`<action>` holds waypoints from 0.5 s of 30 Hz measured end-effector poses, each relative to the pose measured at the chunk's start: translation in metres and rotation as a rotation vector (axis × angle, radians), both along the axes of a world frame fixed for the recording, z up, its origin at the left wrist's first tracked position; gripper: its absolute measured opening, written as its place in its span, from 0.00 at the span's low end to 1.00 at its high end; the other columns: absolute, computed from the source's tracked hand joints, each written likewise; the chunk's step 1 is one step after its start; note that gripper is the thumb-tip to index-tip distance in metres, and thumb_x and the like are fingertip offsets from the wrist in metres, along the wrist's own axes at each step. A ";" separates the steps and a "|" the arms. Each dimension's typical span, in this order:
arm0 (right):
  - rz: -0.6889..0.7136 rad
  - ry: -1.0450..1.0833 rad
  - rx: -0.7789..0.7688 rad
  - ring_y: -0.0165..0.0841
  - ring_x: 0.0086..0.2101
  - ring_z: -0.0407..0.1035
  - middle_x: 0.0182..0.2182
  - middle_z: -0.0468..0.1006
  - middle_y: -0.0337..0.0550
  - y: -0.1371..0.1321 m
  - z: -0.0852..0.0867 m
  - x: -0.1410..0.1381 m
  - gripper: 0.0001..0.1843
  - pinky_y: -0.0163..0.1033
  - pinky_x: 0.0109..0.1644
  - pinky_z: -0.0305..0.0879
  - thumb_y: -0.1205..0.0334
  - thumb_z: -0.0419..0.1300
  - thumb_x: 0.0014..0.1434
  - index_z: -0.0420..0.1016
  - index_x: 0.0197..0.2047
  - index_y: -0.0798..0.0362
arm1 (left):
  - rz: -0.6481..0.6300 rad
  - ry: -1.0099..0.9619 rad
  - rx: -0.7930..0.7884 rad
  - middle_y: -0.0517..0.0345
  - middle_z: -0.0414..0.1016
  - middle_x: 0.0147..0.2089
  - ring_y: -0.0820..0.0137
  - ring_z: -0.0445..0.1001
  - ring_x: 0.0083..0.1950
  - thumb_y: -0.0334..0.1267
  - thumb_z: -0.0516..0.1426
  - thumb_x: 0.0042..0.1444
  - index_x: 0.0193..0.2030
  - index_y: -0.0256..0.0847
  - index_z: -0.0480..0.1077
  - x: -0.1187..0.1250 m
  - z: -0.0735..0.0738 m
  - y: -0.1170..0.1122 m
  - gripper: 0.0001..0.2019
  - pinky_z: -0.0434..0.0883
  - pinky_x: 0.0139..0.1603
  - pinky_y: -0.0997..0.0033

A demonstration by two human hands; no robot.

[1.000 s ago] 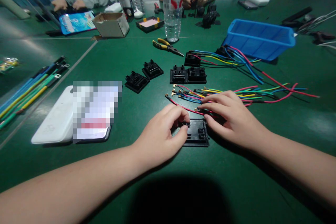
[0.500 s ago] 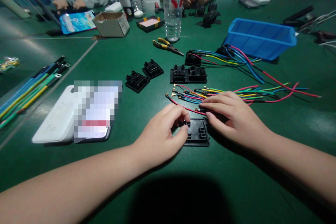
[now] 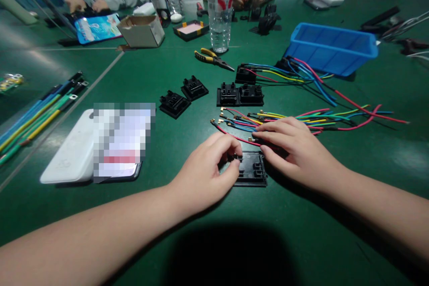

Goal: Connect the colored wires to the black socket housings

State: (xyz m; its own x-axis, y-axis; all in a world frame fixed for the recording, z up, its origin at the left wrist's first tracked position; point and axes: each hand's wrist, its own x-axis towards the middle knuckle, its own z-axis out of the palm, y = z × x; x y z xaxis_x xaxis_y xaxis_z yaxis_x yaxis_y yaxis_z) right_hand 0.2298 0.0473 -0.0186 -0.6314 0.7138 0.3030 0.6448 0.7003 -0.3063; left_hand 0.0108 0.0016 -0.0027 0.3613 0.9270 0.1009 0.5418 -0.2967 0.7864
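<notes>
My left hand (image 3: 208,170) is curled over the left part of a black plastic panel (image 3: 248,166), thumb and fingers closed at its raised posts. The panel lies flat on the green table, its left side hidden by that hand. My right hand (image 3: 298,149) reaches over a bundle of coloured wires (image 3: 330,120), fingers stretched out and somewhat apart. Its thumb is close to the panel's upper right corner, and contact cannot be made out. Between the two hands runs a red wire (image 3: 231,136) with a metal terminal at its end. The space under my right palm is dark and hidden.
Beyond the wires are several black plastic pieces (image 3: 173,103), pliers (image 3: 214,59), a water bottle (image 3: 220,22) and a blue bin (image 3: 335,53). Two phones, one a white phone (image 3: 69,152), lie left, near thick cables (image 3: 40,116). Two people sit across the table.
</notes>
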 end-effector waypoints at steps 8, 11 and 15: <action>0.015 0.023 0.027 0.44 0.49 0.69 0.48 0.79 0.51 0.001 0.000 0.001 0.16 0.55 0.54 0.63 0.66 0.51 0.66 0.78 0.49 0.58 | -0.003 0.000 -0.006 0.60 0.66 0.37 0.72 0.66 0.39 0.26 0.54 0.56 0.37 0.38 0.66 -0.001 0.000 0.000 0.04 0.64 0.40 0.72; 0.015 0.026 0.034 0.44 0.49 0.70 0.48 0.79 0.51 0.000 0.001 0.001 0.16 0.55 0.53 0.64 0.65 0.51 0.66 0.78 0.49 0.57 | -0.002 -0.001 -0.005 0.60 0.66 0.37 0.72 0.66 0.39 0.26 0.54 0.56 0.37 0.38 0.66 -0.001 0.000 0.000 0.05 0.64 0.40 0.72; -0.006 0.024 0.049 0.46 0.51 0.70 0.50 0.78 0.53 -0.002 0.002 0.000 0.15 0.55 0.53 0.64 0.63 0.53 0.64 0.78 0.50 0.56 | -0.001 -0.001 -0.001 0.61 0.66 0.37 0.72 0.66 0.38 0.26 0.54 0.56 0.38 0.38 0.65 -0.001 -0.001 0.000 0.05 0.64 0.39 0.72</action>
